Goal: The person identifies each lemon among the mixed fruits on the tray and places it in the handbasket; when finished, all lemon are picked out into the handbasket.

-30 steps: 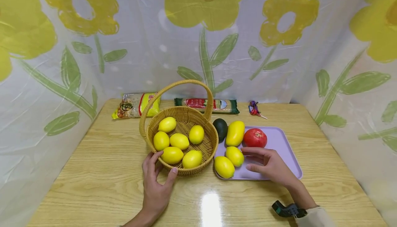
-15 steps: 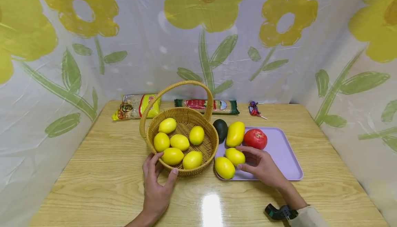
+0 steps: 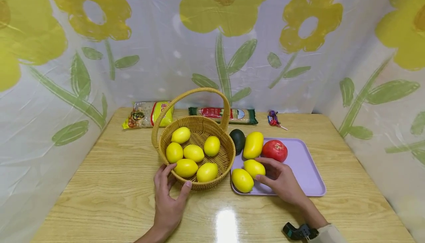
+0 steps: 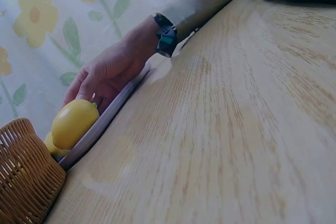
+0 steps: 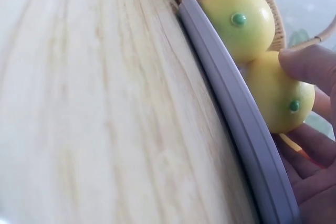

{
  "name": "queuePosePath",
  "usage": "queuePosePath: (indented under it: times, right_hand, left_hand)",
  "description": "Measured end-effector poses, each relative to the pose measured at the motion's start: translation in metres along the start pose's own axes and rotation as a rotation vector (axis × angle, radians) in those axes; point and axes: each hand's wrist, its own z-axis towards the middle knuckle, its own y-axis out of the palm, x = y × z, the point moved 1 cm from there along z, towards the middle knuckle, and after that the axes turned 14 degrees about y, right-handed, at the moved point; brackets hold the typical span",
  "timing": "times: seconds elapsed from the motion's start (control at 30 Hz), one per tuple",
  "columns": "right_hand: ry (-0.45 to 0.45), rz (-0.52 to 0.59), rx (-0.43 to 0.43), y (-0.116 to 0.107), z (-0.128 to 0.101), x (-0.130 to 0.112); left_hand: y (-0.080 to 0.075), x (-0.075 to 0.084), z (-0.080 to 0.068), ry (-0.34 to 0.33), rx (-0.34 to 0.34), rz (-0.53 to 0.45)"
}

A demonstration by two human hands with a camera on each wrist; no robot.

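A wicker basket (image 3: 225,160) with a tall handle holds several lemons (image 3: 193,153). My left hand (image 3: 179,177) grips its near wall, thumb on the front and fingers on the left side. On the purple tray (image 3: 308,176) beside it, my right hand (image 3: 262,169) curls round a lemon (image 3: 252,167); in the right wrist view the thumb (image 5: 310,64) presses this lemon (image 5: 278,98) with fingers behind it. A second lemon (image 3: 242,180) lies just left of it at the tray's front corner. The left wrist view shows the right hand (image 4: 105,74) behind that lemon (image 4: 73,121).
Further back, a yellow mango (image 3: 253,145) and a red tomato (image 3: 275,150) lie on the tray, with a dark avocado (image 3: 237,140) beside them. Two food packets (image 3: 147,113) (image 3: 222,113) and a wrapped sweet (image 3: 273,119) lie by the flowered curtain. Bare wooden table (image 3: 109,184) surrounds everything.
My right hand slid left across the tray and closed its fingers round the lemon. The left hand stayed on the basket.
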Motion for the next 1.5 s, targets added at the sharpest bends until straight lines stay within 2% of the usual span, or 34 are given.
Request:
queuePosePath:
  times: [0.23, 0.4, 0.57, 0.73, 0.97, 1.23, 1.37, 1.5]
  right_hand:
    - [0.006, 0.078, -0.033, -0.003, -0.003, 0.000]
    - [-0.015, 0.139, -0.090, -0.017, -0.004, -0.018]
    - [-0.078, 0.069, -0.160, -0.031, 0.001, -0.052]
    - [-0.149, -0.012, -0.272, -0.034, 0.019, -0.083]
    - [-0.257, -0.239, -0.367, -0.008, 0.052, -0.114]
    - [-0.276, -0.492, -0.433, 0.026, 0.073, -0.144]
    - [-0.280, -0.491, -0.468, 0.040, 0.079, -0.148]
    - [-0.246, -0.456, -0.503, 0.046, 0.080, -0.151]
  left_hand:
    - [-0.001, -0.001, -0.001, -0.009, 0.003, -0.003]
    - [0.000, 0.000, -0.001, -0.018, 0.004, -0.007]
    - [0.001, 0.000, 0.000, -0.025, 0.000, 0.002]
    - [0.001, 0.000, 0.000, -0.020, 0.000, 0.002]
    - [0.001, 0.000, 0.000, -0.020, 0.002, 0.004]
    - [0.000, -0.001, 0.001, -0.002, 0.001, 0.019]
    - [0.000, -0.001, 0.001, -0.003, -0.002, 0.018]
    - [0.001, -0.001, 0.000, -0.014, -0.002, 0.010]
